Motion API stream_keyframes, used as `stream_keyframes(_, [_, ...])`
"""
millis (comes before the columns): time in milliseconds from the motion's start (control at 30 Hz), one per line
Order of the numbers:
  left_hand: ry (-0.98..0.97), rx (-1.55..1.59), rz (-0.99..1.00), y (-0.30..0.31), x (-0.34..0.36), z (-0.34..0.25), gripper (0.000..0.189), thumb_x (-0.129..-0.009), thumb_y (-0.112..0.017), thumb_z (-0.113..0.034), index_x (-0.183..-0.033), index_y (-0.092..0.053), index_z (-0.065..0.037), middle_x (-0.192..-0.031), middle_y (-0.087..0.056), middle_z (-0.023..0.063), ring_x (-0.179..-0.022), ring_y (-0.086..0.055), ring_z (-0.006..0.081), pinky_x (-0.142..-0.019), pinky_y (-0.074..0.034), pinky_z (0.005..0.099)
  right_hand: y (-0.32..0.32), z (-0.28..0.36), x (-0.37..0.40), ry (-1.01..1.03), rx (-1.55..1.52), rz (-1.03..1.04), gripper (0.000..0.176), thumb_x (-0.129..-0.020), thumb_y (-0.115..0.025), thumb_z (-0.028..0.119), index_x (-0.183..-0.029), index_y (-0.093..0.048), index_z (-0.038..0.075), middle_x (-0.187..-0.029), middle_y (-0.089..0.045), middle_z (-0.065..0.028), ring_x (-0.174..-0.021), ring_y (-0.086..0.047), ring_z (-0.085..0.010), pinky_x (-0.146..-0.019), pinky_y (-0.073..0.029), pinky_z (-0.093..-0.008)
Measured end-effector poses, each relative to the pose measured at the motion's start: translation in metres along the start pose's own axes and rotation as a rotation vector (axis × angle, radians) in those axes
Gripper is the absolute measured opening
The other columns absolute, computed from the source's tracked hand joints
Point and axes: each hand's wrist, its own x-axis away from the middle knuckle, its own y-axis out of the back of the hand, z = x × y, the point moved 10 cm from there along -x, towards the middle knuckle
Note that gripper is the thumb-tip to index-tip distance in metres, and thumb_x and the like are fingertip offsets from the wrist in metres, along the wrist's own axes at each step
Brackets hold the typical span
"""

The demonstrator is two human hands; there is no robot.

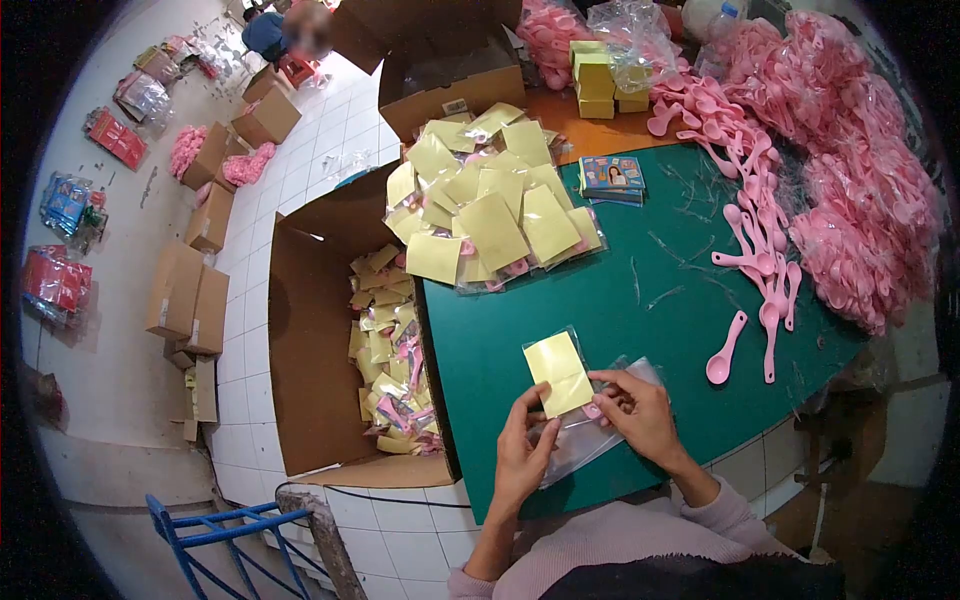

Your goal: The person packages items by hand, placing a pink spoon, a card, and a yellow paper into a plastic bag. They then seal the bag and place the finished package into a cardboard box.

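Both hands hold a clear plastic bag with a yellow card (pixel 560 372) in it, above the green table (pixel 480 350). My left hand (pixel 524 445) has its thumb and fingers closed on the bag's lower left side. My right hand (pixel 640 415) pinches its right side, where a bit of a pink piece (pixel 591 410) shows. Under the hands lie flat clear bags (pixel 580 450). Beyond them is a pile of bagged yellow cards (pixel 493 230). Loose pink spoons (pixel 726 348) lie to the right.
An open cardboard box (pixel 310 350) at the left holds many bagged cards. Bundled pink spoons (pixel 850 220) heap up at the right. Printed cards (pixel 612 178) and yellow stacks (pixel 594 80) stand farther back. A blue metal frame (pixel 225 520) is at lower left. A person (pixel 264 33) sits far off.
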Motion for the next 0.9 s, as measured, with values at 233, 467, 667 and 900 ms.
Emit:
stream_keyframes(233, [-0.486, 0.023, -0.135, 0.041, -0.055, -0.128, 0.050, -0.077, -0.057, -0.002, -0.123, -0.036, -0.001, -0.120, -0.045, 0.0138, -0.098, -0.051, 0.0239, -0.072, -0.048, 0.0316, 0.100, 0.041, -0.004, 0.330, 0.761, -0.358, 0.031, -0.071, -0.045, -0.008, -0.097, -0.059, 0.003, -0.102, -0.054, -0.0140, -0.087, -0.053, -0.0305, -0.081, -0.042, -0.0367])
stream_keyframes(467, [-0.509, -0.846, 0.168, -0.057, -0.032, -0.072, 0.039, -0.075, -0.064, -0.014, -0.107, -0.046, -0.002, -0.100, -0.048, 0.0179, -0.090, -0.052, 0.0331, -0.076, -0.043, 0.0379, 0.170, 0.017, 0.005, 0.380, 0.835, -0.405, 0.025, -0.070, -0.051, -0.008, -0.093, -0.057, -0.001, -0.096, -0.057, -0.0126, -0.091, -0.051, -0.0296, -0.082, -0.041, -0.0368])
stream_keyframes(667, [-0.469, -0.599, 0.210, -0.059, -0.039, -0.054, 0.025, -0.074, -0.064, -0.008, -0.095, -0.051, -0.002, -0.087, -0.053, 0.0128, -0.078, -0.057, 0.0257, -0.065, -0.046, 0.0328, 0.169, 0.016, 0.003, 0.241, 0.790, -0.320, 0.022, -0.074, -0.053, -0.004, -0.095, -0.057, -0.001, -0.083, -0.053, -0.0109, -0.079, -0.053, -0.0252, -0.073, -0.042, -0.0320])
stream_keyframes(900, [-0.345, -0.445, 0.205, -0.047, -0.038, -0.048, 0.015, -0.074, -0.065, -0.007, -0.084, -0.055, -0.001, -0.087, -0.060, 0.0102, -0.075, -0.061, 0.0221, -0.065, -0.049, 0.0300, 0.139, 0.028, 0.014, 0.189, -0.068, -0.385, 0.014, -0.079, -0.057, 0.001, -0.093, -0.055, -0.001, -0.081, -0.054, -0.0033, -0.064, -0.052, -0.0088, -0.056, -0.043, -0.0216])
